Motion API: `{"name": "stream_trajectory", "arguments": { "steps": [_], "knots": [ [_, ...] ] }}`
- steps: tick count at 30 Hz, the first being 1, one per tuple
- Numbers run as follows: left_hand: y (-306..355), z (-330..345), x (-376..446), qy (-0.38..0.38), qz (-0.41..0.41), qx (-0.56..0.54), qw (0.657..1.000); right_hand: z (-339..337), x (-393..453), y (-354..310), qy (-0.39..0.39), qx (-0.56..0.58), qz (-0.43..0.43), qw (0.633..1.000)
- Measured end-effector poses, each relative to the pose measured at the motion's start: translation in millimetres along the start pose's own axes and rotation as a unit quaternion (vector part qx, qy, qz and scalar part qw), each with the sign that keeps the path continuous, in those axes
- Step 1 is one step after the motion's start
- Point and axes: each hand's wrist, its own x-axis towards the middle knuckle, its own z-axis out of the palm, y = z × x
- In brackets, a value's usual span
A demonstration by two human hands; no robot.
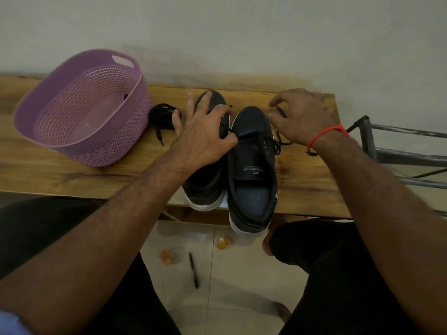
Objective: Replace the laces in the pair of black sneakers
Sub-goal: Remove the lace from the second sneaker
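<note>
Two black sneakers with white soles stand side by side on the wooden bench [309, 180], toes pointing away from me. My left hand [205, 131] rests spread over the left sneaker [205, 187], fingers reaching its toe. The right sneaker [251, 165] has its tongue pulled out, and a black lace [278, 141] comes out of its right eyelets. My right hand [302, 117] is just right of that toe and pinches this lace between thumb and fingers. A loose bundled black lace [162, 114] lies left of the shoes.
A purple plastic basket [72, 151] stands tilted at the bench's left, next to the loose lace. A metal frame [387, 153] is beyond the bench's right end. On the floor between my knees lie a black marker [193, 269] and small scraps.
</note>
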Motion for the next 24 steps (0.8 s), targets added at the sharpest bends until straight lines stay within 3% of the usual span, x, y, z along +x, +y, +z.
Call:
{"name": "stream_trajectory", "arguments": {
  "steps": [9,15,20,24],
  "knots": [
    [-3,-1,-3,0.024,0.016,0.039,0.999,0,-1,4,-0.139,-0.098,-0.028,0.985],
    [-5,-1,-3,0.051,0.028,0.059,0.997,9,-8,-14,-0.059,-0.044,-0.065,0.995],
    [-3,1,-2,0.083,0.014,-0.016,0.996,27,-17,-25,-0.098,-0.099,-0.079,0.987],
    [3,0,-3,0.052,0.033,-0.009,0.998,33,-17,-28,-0.078,-0.068,-0.075,0.992]
  ]
}}
